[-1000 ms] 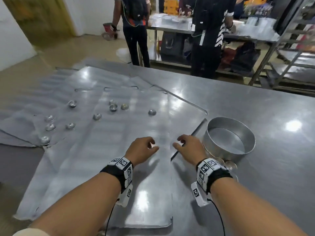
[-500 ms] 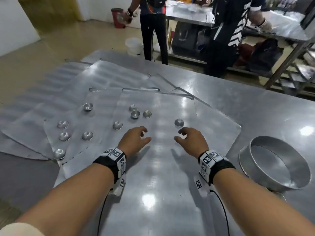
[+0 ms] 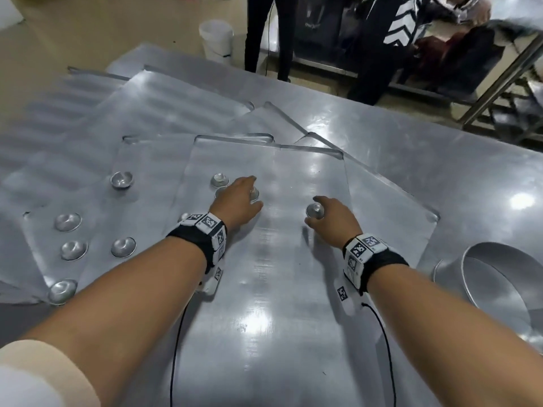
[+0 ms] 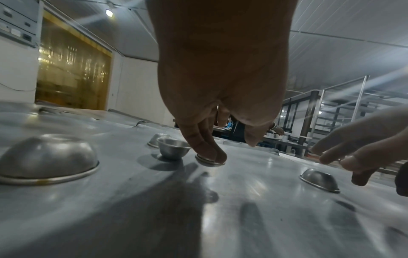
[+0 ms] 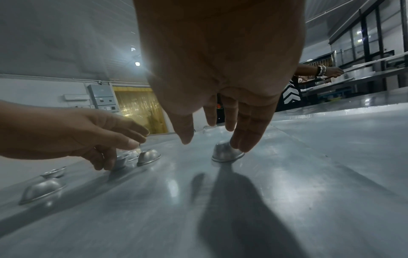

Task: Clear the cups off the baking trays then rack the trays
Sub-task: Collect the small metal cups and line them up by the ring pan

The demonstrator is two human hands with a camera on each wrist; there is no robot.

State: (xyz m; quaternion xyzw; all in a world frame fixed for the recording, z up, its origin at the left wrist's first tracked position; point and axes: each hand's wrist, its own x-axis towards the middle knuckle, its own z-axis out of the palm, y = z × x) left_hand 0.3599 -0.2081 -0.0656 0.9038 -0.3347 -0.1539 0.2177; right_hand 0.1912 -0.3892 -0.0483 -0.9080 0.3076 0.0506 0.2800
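- Reaching over the top baking tray (image 3: 264, 289), both hands are down among small metal cups.
- Left hand (image 3: 236, 199): its fingers (image 4: 202, 144) are extended downward, tips touching an upturned cup (image 4: 209, 161) on the tray; the thumb stands apart from them, so the fingers are not closed round the cup.
- Just behind those fingers stands an upright cup (image 4: 173, 148), with another overturned one (image 3: 219, 180) beyond it.
- Right hand (image 3: 333, 217): its fingers (image 5: 247, 137) are straight and spread, tips touching the far side of a dome-down cup (image 5: 226, 153); the thumb hangs clear on the near side, so nothing is gripped.
- The two touched cups sit on the same tray, apart from each other, both rim-down.
- More cups lie to the left on a lower tray (image 3: 97, 224), among them one upright cup (image 3: 121, 179) and several overturned.
- Several trays are stacked askew on the steel surface (image 3: 455, 177).
- A round metal ring pan (image 3: 499, 277) sits on the surface right of the trays.
- Two people stand beyond the far edge of the surface.
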